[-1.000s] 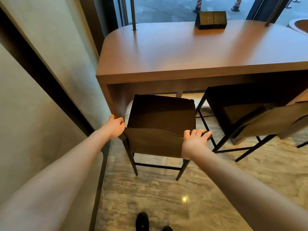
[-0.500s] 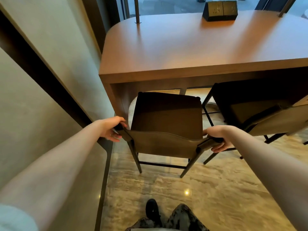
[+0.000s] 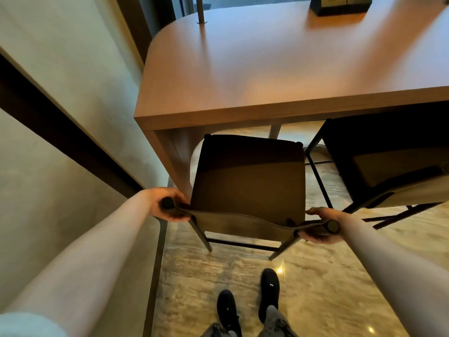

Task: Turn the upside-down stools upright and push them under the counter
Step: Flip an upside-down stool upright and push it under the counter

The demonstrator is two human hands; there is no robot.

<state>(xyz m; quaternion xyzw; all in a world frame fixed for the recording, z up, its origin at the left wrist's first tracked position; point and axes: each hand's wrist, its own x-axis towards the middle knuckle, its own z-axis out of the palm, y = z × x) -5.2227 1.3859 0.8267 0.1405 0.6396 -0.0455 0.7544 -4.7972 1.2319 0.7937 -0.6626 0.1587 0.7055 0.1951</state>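
A brown stool (image 3: 247, 183) with black metal legs stands upright on the floor, its seat front tucked under the edge of the wooden counter (image 3: 267, 69). My left hand (image 3: 167, 205) is wrapped around the left end of its low backrest. The right end of the backrest is gripped by my right hand (image 3: 320, 226). A second stool (image 3: 388, 166) of the same kind stands upright to the right, mostly under the counter.
A beige wall with a dark strip (image 3: 60, 132) runs close along the left. A black box (image 3: 340, 4) sits at the counter's far side, and a thin metal post (image 3: 200, 10) rises from it. My shoes (image 3: 247, 302) stand on the glossy stone floor.
My hands shifted from resting on the backrest top to gripping its two ends. I have stepped closer, and the stool sits slightly further under the counter.
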